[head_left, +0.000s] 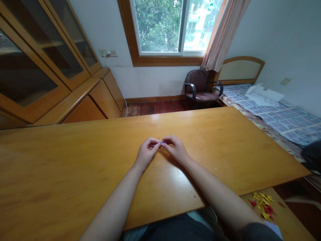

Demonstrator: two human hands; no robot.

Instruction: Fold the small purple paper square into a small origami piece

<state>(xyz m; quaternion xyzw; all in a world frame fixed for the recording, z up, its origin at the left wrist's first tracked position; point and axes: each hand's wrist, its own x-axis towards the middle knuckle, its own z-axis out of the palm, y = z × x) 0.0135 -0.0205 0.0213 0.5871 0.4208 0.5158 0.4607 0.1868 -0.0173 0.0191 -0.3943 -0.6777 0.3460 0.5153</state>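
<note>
Both of my hands meet over the middle of the wooden table, fingertips pinched together. Between them is a small purple piece, which looks like folded paper and is mostly covered by the fingers. My left hand grips its left end with thumb and fingers. At the other end, my right hand pinches it the same way. The exact shape of the piece is too small to make out.
Around the hands spreads the yellow-brown table. Lower right, a lower wooden surface bears several small yellow and red folded paper shapes and a pale sheet stack. Beyond stand a chair, a bed and a cabinet.
</note>
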